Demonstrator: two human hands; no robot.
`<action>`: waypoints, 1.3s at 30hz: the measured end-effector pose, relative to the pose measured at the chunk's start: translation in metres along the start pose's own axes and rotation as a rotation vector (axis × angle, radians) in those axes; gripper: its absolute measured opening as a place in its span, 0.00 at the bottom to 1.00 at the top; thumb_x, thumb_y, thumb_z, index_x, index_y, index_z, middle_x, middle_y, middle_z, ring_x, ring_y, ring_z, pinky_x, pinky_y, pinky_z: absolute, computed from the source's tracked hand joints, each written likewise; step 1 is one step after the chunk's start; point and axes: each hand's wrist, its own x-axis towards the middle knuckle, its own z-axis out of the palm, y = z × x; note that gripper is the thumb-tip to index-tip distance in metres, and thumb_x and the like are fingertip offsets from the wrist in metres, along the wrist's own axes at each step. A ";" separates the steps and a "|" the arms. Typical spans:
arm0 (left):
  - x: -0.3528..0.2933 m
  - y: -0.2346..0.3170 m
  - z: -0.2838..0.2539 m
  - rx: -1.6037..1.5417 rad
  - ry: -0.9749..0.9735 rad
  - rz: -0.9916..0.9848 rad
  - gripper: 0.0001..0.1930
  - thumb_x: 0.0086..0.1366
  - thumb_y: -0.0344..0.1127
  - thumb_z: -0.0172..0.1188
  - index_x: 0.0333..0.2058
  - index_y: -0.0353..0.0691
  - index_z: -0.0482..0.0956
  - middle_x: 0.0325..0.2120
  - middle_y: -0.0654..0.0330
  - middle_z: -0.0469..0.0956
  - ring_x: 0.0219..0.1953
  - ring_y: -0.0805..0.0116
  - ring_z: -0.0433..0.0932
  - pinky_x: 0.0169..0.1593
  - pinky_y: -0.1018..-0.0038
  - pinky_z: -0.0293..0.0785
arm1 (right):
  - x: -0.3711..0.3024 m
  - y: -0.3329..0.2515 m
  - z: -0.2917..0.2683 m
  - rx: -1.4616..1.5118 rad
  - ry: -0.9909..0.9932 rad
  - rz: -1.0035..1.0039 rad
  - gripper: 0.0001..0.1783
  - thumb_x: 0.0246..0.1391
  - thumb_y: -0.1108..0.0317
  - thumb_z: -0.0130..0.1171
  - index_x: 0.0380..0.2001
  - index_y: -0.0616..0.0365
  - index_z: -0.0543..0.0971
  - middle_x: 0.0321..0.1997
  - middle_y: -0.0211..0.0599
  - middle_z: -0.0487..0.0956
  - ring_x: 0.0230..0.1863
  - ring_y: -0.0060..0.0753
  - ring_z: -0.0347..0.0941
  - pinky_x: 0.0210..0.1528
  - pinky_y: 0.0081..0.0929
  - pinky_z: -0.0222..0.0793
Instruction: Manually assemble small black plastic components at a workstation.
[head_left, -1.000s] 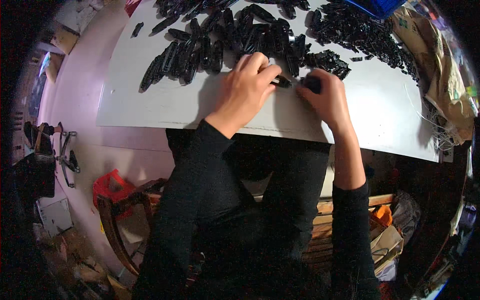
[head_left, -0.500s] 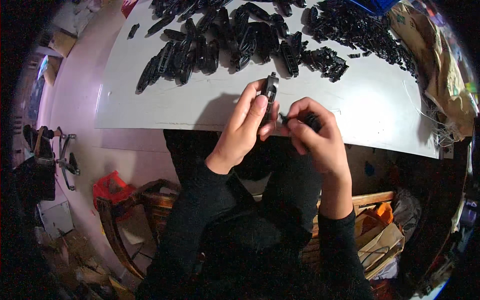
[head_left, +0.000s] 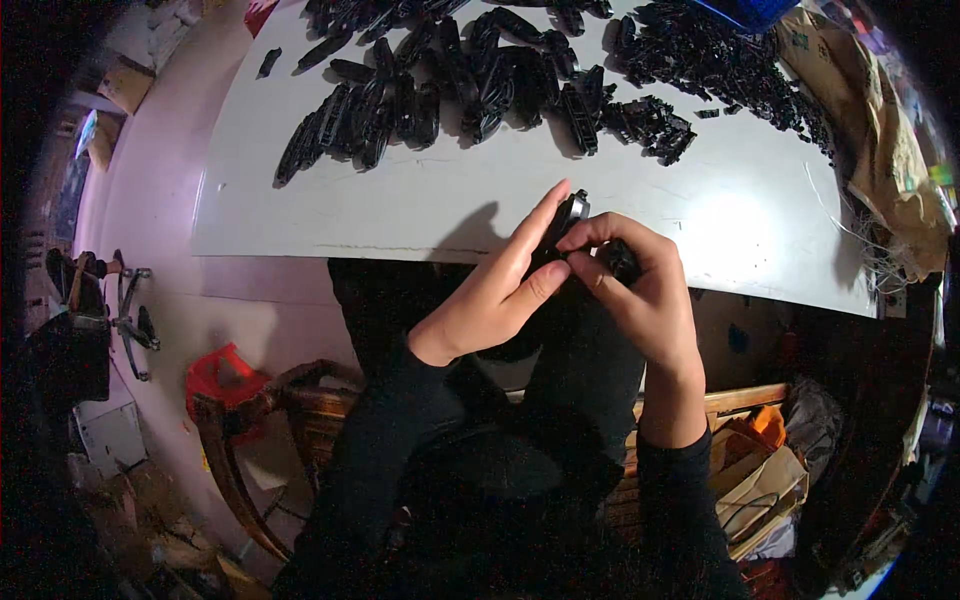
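Note:
Both my hands meet over the near edge of the white table (head_left: 420, 200). My left hand (head_left: 495, 295) grips a long black plastic part (head_left: 570, 212), its fingers stretched along it. My right hand (head_left: 640, 290) pinches a small black piece (head_left: 620, 262) against that part's lower end. Beyond them, long black parts (head_left: 420, 90) lie in a row across the table. A heap of small black pieces (head_left: 720, 70) lies further right.
A blue bin corner (head_left: 750, 12) and brown paper bags (head_left: 890, 170) sit at the table's far right. A red object (head_left: 215, 375) and a wooden chair frame (head_left: 250, 440) stand at lower left. Cardboard and orange items (head_left: 760, 460) lie at lower right.
My hands have pulled back from the row of parts on the table toward me, bringing one long black part and a small piece together at the table's edge.

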 end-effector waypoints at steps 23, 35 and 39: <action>0.071 -0.019 -0.004 0.682 0.296 0.108 0.21 0.64 0.41 0.48 0.54 0.38 0.64 0.31 0.53 0.69 0.29 0.62 0.73 0.35 0.69 0.69 | 0.029 0.040 -0.070 0.485 0.476 0.164 0.09 0.50 0.64 0.51 0.29 0.60 0.70 0.24 0.38 0.74 0.23 0.27 0.71 0.22 0.27 0.66; 0.084 -0.032 -0.028 0.723 0.585 0.060 0.12 0.57 0.29 0.52 0.40 0.39 0.66 0.21 0.53 0.73 0.19 0.61 0.75 0.22 0.66 0.71 | 0.079 0.018 -0.088 -1.482 0.170 -0.058 0.08 0.45 0.71 0.54 0.30 0.49 0.80 0.23 0.39 0.78 0.25 0.41 0.75 0.28 0.35 0.69; 0.058 -0.012 -0.025 -0.454 0.446 -0.179 0.12 0.62 0.33 0.43 0.44 0.36 0.63 0.24 0.58 0.71 0.20 0.75 0.68 0.24 0.77 0.66 | 0.079 0.023 -0.092 -1.551 0.135 -0.135 0.08 0.45 0.72 0.54 0.31 0.50 0.79 0.23 0.38 0.77 0.24 0.41 0.75 0.27 0.34 0.69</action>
